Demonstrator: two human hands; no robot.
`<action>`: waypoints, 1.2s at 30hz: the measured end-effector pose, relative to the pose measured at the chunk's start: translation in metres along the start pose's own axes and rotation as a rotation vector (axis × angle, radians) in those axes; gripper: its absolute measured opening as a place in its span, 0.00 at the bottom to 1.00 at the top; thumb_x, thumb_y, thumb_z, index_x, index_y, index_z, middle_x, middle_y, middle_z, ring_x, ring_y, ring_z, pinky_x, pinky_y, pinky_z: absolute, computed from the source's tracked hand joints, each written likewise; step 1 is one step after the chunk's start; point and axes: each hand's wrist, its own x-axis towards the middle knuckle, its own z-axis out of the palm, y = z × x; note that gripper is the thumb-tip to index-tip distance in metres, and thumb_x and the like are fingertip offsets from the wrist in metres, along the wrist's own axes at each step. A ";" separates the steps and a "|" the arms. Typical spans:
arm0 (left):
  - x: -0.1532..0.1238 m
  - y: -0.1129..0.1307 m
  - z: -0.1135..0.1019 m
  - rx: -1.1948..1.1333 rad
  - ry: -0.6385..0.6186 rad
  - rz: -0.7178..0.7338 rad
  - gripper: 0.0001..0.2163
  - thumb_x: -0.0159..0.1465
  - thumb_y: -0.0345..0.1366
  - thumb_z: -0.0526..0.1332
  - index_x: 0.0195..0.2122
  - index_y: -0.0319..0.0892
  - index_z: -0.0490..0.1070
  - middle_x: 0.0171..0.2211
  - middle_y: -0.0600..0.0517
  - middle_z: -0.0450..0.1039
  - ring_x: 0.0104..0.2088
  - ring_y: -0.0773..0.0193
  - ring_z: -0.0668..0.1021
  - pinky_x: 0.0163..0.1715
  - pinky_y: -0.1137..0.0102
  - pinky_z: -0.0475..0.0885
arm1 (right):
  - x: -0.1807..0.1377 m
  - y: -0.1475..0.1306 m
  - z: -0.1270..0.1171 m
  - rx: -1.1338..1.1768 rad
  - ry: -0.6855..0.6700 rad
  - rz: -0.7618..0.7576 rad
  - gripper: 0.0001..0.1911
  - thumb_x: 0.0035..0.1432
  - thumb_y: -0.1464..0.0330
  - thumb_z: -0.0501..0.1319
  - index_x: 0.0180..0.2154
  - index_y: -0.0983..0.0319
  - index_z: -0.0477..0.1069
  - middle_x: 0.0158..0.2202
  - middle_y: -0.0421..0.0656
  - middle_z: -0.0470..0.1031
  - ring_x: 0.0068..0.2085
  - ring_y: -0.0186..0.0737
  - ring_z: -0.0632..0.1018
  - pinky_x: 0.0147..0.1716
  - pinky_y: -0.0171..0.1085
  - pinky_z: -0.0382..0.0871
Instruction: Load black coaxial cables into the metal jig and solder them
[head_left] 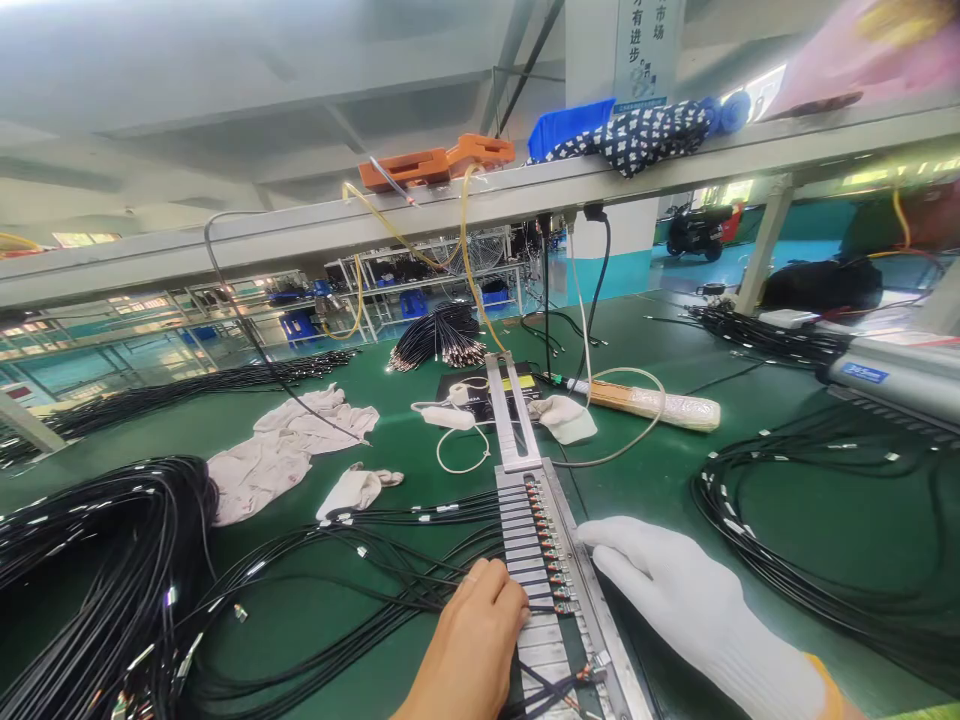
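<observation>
Left hand [472,640] curled, fingertips on a black cable [394,590] at the slotted rail [525,520]; pinch cannot be told. Gloved right hand [675,590] lies open along the rail's right edge, cable coil [720,520] well apart.

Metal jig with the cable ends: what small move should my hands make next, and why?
Probably press the cable end under the left hand fully into the jig, right hand steadying the rail; slots above look filled.
</observation>
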 end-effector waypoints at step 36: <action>0.008 0.004 0.007 -0.218 0.229 0.121 0.09 0.67 0.23 0.55 0.31 0.38 0.71 0.34 0.51 0.70 0.35 0.64 0.70 0.34 0.72 0.65 | 0.007 -0.015 0.040 -0.381 0.029 -0.228 0.27 0.56 0.66 0.59 0.58 0.60 0.72 0.65 0.44 0.62 0.65 0.54 0.63 0.62 0.55 0.63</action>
